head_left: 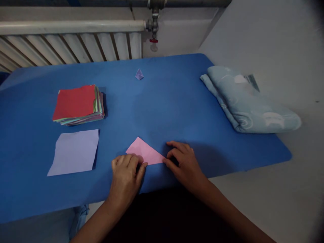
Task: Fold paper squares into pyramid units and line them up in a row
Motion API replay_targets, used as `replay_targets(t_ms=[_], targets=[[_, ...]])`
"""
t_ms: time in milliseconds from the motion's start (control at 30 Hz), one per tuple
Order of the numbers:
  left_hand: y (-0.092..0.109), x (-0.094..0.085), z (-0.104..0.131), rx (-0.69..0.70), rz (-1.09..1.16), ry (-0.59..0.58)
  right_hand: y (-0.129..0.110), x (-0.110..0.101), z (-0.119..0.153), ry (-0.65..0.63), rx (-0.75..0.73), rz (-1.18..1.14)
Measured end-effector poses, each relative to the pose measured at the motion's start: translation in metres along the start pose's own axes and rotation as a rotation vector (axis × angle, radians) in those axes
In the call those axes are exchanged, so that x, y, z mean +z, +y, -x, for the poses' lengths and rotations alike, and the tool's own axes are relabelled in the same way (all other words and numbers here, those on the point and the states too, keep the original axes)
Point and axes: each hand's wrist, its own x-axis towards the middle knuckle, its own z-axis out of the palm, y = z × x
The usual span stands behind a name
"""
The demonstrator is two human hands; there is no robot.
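A folded pink paper (145, 152) lies on the blue table (167, 111) near its front edge. My left hand (126, 172) is closed on the paper's lower left part, its fingers curled and its thumb at the bottom edge. At the paper's right corner, my right hand (183, 163) pinches the tip between thumb and a finger, with the index finger stretched out above. A lilac sheet (74, 152) lies flat to the left of my left hand.
Behind the lilac sheet is a stack of coloured paper with red on top (76, 103). A small folded purple piece (139, 74) sits near the back edge. A folded light blue cloth (250, 104) lies at the right, by the wall. A radiator (73, 28) stands behind the table.
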Motion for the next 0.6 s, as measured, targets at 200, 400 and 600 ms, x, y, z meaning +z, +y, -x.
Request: replay_targets(t_ms=[200,400,600], targets=[[-0.003,-0.001,0.004,0.034,-0.067,0.047,-0.007,-0.009,-0.003,-0.1,-0.034,0.108],[0.003,0.002,0.006,0.263,-0.044,0.033,-0.022,-0.014,-0.005,-0.253,-0.025,0.201],[0.01,0.0,0.002,0.246,-0.029,0.025,-0.017,-0.016,-0.006,-0.294,0.11,-0.118]])
